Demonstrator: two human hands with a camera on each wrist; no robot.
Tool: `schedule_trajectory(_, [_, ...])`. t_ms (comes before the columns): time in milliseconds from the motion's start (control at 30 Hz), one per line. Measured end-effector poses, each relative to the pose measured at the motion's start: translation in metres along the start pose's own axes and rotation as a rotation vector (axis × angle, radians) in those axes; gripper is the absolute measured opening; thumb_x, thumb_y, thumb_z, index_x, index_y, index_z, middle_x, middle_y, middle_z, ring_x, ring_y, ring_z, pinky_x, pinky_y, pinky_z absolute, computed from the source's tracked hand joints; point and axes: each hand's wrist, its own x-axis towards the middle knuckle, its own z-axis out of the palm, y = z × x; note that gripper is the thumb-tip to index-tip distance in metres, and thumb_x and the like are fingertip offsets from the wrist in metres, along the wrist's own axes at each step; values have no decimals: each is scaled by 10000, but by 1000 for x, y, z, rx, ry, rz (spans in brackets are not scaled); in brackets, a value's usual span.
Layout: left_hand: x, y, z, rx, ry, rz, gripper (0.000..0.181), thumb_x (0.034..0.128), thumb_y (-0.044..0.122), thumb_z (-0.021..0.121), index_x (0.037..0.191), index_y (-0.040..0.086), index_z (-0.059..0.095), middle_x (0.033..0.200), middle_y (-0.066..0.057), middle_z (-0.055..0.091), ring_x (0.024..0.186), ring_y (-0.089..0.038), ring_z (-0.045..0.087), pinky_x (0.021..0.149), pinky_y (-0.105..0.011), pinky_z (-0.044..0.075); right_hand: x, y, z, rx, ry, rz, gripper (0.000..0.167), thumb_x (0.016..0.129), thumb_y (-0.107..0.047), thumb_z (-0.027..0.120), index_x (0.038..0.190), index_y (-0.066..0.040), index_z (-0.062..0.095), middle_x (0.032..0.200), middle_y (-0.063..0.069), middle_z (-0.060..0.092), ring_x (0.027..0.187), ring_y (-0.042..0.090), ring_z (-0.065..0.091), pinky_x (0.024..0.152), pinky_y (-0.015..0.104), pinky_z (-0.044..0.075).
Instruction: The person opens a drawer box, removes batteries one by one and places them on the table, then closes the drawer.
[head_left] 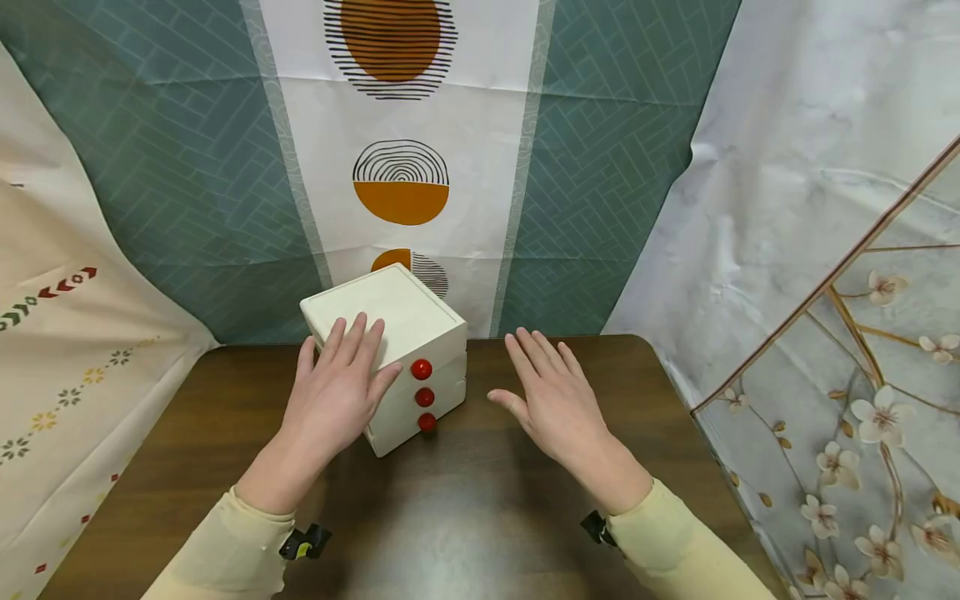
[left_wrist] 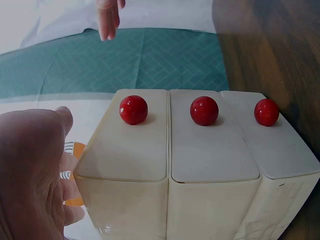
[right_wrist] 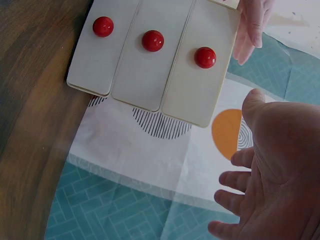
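Note:
A small white cabinet [head_left: 390, 312] with three stacked drawers stands on the brown table, turned at an angle. Each drawer front bears one round red knob [head_left: 422, 369], and the fronts [left_wrist: 215, 145] look pushed in. Over the cabinet's near left part is my left hand [head_left: 337, 392], fingers straight and pointing forward; contact with the top cannot be made out. My right hand [head_left: 558, 400] hovers to the right of the cabinet, apart from it, fingers extended and holding nothing. In the right wrist view, the right hand [right_wrist: 285, 165] is seen from its palm side, near the drawer fronts.
The brown wooden table [head_left: 442, 517] runs back to a hanging cloth [head_left: 600, 167] with green and white panels. A patterned cream cloth [head_left: 67, 350] hangs at left, a marbled floral one [head_left: 810, 333] at right. A black wrist strap [head_left: 303, 542] sits on each sleeve.

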Motion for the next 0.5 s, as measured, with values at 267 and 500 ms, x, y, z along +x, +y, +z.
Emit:
schedule_trajectory(267, [1, -4, 1, -10, -14, -16, 730, 1131, 482, 573, 1704, 59, 412, 1757, -246, 333, 1622, -524, 248, 1260, -757, 159, 8, 0, 3, 0, 9, -16, 825, 1097, -576, 591, 1708, -53, 405, 1756, 152, 386, 1634, 358, 333, 1331, 582, 222])
schedule_trajectory(500, [2, -9, 1, -20, -34, -50, 730, 1137, 469, 564, 1709, 48, 394, 1738, -309, 322, 1596, -606, 226, 1259, -765, 153, 20, -1, 9, 20, -1, -40, 817, 1099, -572, 594, 1712, -67, 402, 1750, 144, 399, 1631, 351, 341, 1329, 582, 226])
